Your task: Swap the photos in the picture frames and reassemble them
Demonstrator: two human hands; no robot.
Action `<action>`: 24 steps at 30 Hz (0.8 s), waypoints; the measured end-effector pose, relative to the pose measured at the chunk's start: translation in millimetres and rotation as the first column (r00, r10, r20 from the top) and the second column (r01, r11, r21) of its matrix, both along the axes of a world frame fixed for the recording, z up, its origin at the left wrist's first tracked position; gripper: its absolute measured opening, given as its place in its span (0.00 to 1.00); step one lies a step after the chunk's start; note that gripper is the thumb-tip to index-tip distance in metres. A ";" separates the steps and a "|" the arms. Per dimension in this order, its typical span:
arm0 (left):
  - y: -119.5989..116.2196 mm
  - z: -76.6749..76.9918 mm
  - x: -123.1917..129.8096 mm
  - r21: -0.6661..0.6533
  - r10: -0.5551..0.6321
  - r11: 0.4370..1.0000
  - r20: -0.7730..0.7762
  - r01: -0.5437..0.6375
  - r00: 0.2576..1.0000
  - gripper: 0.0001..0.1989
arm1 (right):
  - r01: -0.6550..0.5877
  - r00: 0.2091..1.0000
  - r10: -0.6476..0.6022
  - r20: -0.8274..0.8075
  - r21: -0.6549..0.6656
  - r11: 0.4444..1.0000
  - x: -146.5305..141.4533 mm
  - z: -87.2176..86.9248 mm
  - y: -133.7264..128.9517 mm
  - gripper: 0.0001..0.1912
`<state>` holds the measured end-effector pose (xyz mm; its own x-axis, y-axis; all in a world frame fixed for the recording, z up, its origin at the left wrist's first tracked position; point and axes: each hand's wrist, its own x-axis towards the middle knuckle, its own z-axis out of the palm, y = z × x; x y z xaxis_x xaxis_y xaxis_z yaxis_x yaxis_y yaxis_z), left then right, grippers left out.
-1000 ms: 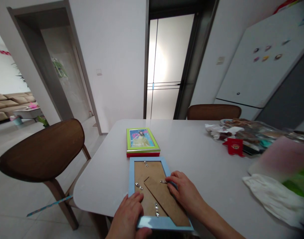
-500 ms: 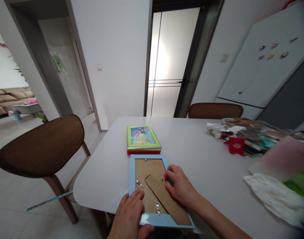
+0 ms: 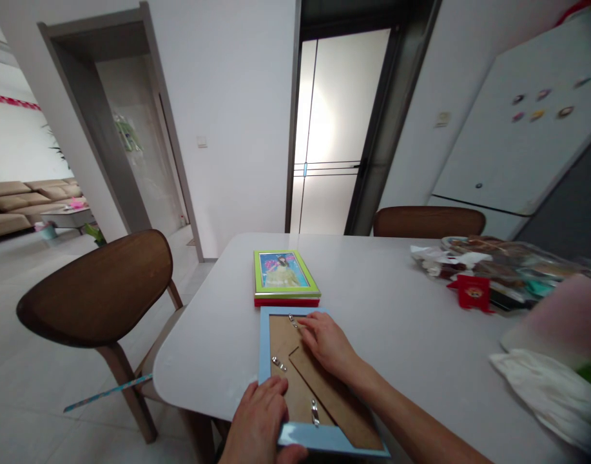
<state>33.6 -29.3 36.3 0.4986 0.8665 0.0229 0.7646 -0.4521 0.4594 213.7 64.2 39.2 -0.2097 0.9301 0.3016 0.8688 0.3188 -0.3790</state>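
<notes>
A light-blue picture frame (image 3: 265, 341) lies back side up at the near edge of the table, its brown backing board (image 3: 295, 390) facing me. On the board is a slanted brown stand leg (image 3: 331, 393), partly covered by my right forearm. My left hand (image 3: 261, 419) grips the frame's near left corner, fingers over the backing and thumb at the near rail. My right hand (image 3: 327, 341) has its fingertips on the top metal clip (image 3: 292, 319), fingers bent closely around its end. Other clips show at the left (image 3: 279, 364) and near side (image 3: 314, 412).
Just beyond, a green picture frame (image 3: 286, 293) lies on a red one (image 3: 286, 302) on the white table (image 3: 218, 335). Plastic bags, a red packet (image 3: 474, 293) and a white cloth (image 3: 541, 393) crowd the right side. Brown chairs (image 3: 106, 290) stand at left and back.
My right hand has moved from the right-side clip up to the top clip. My left hand stays at the frame's near left corner. The view has shifted slightly.
</notes>
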 end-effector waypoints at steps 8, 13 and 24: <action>3.2 -3.5 -1.3 -0.027 -0.007 1.000 0.025 0.008 1.000 0.17 | 0.132 0.990 -0.132 0.053 -0.006 0.991 -19.8 -13.7 30.5 0.10; 3.8 -1.7 0.3 -0.034 0.004 0.999 0.019 -0.004 1.000 0.17 | 0.234 0.971 -0.232 0.054 -0.036 0.972 -22.7 -18.6 40.1 0.08; -1.8 -1.4 4.1 -0.026 0.043 0.999 0.046 -0.042 0.998 0.17 | 0.058 0.997 -0.061 -0.049 -0.061 0.996 -22.9 -4.1 19.3 0.10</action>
<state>37.7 -31.1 34.9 0.4601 0.8876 0.0226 0.7607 -0.4072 0.5055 190.8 83.6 35.1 -0.1393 0.9570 0.2543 0.8644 0.2428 -0.4402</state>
